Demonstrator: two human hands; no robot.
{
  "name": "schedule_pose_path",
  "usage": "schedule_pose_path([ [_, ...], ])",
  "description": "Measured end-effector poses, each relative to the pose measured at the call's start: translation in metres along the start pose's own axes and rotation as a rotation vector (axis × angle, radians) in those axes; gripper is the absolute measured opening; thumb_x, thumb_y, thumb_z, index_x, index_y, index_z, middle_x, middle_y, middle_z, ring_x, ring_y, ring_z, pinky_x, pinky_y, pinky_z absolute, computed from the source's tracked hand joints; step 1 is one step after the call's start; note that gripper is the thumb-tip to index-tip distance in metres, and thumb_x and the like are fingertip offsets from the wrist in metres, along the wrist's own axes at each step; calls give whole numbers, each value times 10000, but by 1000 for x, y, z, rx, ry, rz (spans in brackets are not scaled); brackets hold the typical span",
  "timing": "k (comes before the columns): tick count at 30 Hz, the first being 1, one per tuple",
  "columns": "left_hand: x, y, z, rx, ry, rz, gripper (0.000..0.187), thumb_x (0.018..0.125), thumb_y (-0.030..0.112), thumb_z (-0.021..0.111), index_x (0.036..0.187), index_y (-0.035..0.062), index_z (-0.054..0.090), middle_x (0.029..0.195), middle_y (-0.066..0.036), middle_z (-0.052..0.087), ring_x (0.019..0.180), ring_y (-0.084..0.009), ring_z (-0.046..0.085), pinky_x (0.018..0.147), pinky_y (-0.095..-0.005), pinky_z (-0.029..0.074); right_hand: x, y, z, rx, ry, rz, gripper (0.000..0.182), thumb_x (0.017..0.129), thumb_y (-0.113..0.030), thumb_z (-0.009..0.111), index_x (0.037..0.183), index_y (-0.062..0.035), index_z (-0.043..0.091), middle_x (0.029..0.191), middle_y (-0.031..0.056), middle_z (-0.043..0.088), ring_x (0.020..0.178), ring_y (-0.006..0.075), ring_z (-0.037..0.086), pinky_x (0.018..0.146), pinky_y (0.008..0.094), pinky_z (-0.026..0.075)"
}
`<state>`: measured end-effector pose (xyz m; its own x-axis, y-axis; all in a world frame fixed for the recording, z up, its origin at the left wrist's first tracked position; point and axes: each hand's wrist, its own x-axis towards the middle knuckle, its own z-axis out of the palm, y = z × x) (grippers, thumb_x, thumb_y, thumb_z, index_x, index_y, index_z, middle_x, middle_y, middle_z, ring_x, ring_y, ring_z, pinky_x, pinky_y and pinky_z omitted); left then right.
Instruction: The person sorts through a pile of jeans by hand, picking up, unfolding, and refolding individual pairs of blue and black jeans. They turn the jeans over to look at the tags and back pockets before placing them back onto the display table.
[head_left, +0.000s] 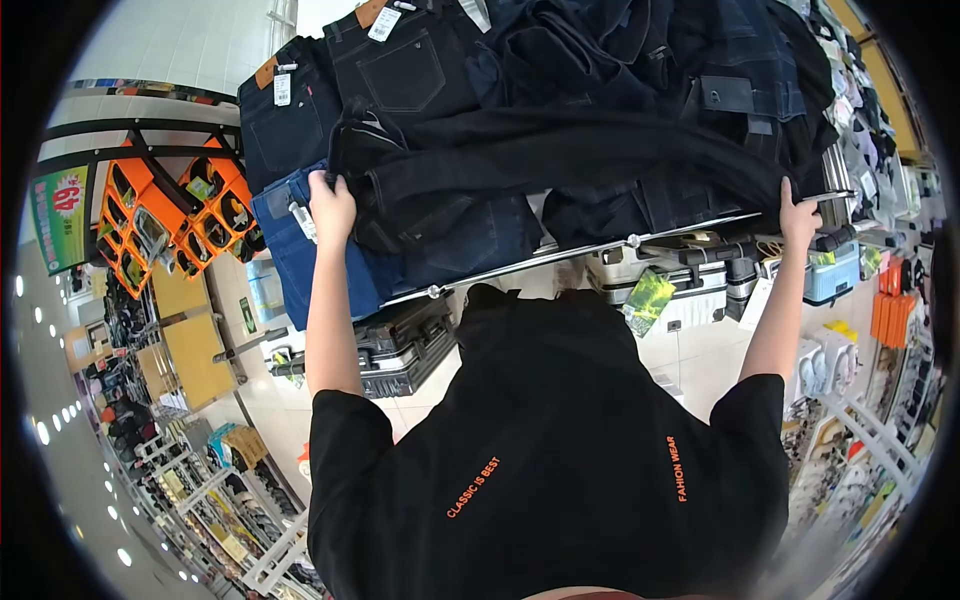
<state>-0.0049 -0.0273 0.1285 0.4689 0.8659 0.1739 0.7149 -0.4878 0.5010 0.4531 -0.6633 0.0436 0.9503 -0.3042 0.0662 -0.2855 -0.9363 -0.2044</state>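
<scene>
A pair of black jeans (pixel 560 150) lies stretched lengthwise across a display of denim, held at both ends. My left hand (pixel 332 207) is closed on the waist end, thumb on top, above a folded pair of blue jeans (pixel 290 225) with a white tag. At the far right, my right hand (pixel 798 215) grips the leg end near the rail. Behind them, folded dark jeans (pixel 405 75) show back pockets, leather patches and white price tags. Some fingertips of both hands are hidden by the fabric.
A metal rail (pixel 540 262) runs along the display's front edge. Below it stand suitcases, a silver one (pixel 695 295) and a dark one (pixel 410 345). Orange racks (pixel 160 215) and a green price sign (pixel 62 220) hang at left. Stocked shelves line both sides.
</scene>
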Motion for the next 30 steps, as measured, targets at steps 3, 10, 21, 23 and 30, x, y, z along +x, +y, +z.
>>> schedule_pose_path([
  [3,16,-43,7,-539,14,-134,199,961,121,617,1087,-4,526,975,-111,644,909,-189,648,798,-340,532,32,37,19,121,-82,-28,793,840,-646,601,1300,-2,560,1246,314,579,1173,435,565,1004,455,445],
  [10,6,-20,-47,-894,-201,-521,314,986,272,607,1118,-12,585,990,-101,688,865,-195,676,796,-330,552,28,72,10,385,103,-375,338,939,-303,635,1086,-6,702,982,165,726,915,291,696,818,354,521],
  [21,-20,-63,-90,-1075,-190,-567,278,985,276,604,1159,60,604,1056,-66,692,929,-192,677,814,-352,555,68,86,14,1365,-79,-150,326,946,-161,672,1216,3,593,993,108,666,882,175,661,812,292,544],
  [23,-25,-91,-81,-1062,-200,-547,290,981,287,606,1156,57,629,1067,-66,694,937,-204,675,846,-365,547,61,90,12,1309,-203,-112,349,926,-149,684,1220,-2,566,978,93,652,864,166,647,785,285,540],
  [30,-56,-78,-67,-1198,-398,-346,397,1008,140,542,1356,-38,470,1328,-157,577,1228,-246,554,1069,-402,410,24,94,58,690,-156,-278,720,855,-248,735,1423,33,394,1358,205,540,1190,266,571,981,356,469],
])
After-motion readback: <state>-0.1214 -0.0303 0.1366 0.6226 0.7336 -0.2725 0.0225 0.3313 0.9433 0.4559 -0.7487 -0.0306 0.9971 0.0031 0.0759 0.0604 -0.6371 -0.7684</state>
